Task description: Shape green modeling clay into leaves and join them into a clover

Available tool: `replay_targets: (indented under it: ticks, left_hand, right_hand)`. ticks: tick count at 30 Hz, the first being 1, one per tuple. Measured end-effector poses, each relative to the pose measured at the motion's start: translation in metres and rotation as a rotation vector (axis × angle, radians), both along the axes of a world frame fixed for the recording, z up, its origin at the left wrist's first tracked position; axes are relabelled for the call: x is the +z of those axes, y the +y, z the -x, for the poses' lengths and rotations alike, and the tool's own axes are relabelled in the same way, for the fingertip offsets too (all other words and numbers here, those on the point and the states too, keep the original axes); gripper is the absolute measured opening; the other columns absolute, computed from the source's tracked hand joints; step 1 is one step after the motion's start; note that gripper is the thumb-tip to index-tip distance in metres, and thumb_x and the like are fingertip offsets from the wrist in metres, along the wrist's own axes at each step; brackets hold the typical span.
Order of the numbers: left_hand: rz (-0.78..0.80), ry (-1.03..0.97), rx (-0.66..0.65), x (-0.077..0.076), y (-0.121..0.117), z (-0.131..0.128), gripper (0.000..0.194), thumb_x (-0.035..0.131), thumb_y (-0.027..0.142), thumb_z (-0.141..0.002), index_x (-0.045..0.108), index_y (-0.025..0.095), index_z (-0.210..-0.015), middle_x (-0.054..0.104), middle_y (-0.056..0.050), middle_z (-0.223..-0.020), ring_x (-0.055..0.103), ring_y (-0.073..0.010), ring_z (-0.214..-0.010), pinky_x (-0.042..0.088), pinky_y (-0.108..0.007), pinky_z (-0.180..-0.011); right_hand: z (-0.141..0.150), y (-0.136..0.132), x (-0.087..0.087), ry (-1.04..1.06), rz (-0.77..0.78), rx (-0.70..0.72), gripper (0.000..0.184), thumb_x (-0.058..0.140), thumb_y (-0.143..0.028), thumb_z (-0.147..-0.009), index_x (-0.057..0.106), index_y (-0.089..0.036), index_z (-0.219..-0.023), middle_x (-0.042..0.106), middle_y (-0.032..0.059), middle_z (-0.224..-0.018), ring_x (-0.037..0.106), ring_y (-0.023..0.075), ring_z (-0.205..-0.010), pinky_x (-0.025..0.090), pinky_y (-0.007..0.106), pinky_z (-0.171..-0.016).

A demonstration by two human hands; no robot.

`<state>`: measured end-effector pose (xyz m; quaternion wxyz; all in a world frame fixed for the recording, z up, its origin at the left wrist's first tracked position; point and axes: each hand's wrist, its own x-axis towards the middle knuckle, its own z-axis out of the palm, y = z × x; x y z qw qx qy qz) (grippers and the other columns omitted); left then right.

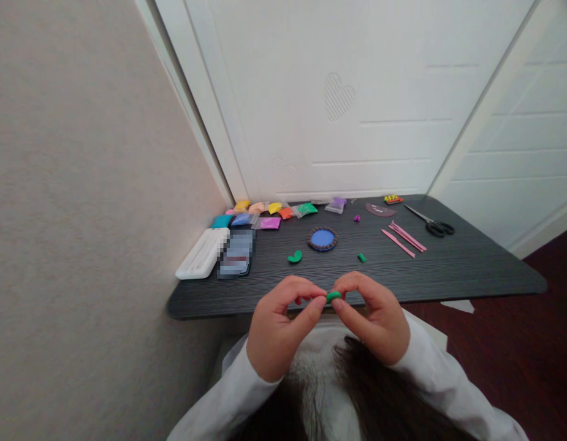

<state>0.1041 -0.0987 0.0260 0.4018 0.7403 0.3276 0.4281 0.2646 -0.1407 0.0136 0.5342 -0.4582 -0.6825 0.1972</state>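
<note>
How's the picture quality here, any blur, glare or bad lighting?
In the head view, light is soft, with no harsh glare on the dark table; in the head view, coarse pixel blocks hide the phone screen; also in the head view, the green clay piece shows clearly, but lettering on the translucent half-round scraper is too small to read.

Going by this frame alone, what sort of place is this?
Probably a craft corner in a home: small packets of coloured, clay-like material and slim pink tools on a dark table, with a heart-patterned white panel behind it.
</note>
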Motion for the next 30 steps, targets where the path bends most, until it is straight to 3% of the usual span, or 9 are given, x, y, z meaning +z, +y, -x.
replay_targets:
  ticks: [22,30]
  left_hand:
    - [0.612,-0.38,-0.231,-0.012,0.005,-0.008,0.011,0.07,0.023,-0.063,0.063,0.015,-0.065,0.055,0.001,-0.064,0.049,-0.0109,-0.065,0.038,-0.025,-0.066]
    - [0.656,-0.401,-0.241,-0.013,0.005,-0.01,0.013,0.07,0.023,-0.063,0.06,0.014,-0.063,0.055,0.001,-0.064,0.05,-0.0109,-0.065,0.038,-0.026,-0.067]
  right_hand:
    - [0.004,0.001,-0.005,0.288,0.142,0.136,0.007,0.056,-0.026,-0.078,0.058,-0.019,-0.08,0.055,0.0008,-0.072,0.051,0.0125,-0.069,0.043,0.026,-0.065]
    - [0.006,0.001,-0.006,0.365,0.199,0.193,0.008,0.056,-0.027,-0.078,0.057,-0.019,-0.079,0.054,0.0001,-0.071,0.049,0.0117,-0.068,0.043,0.026,-0.064]
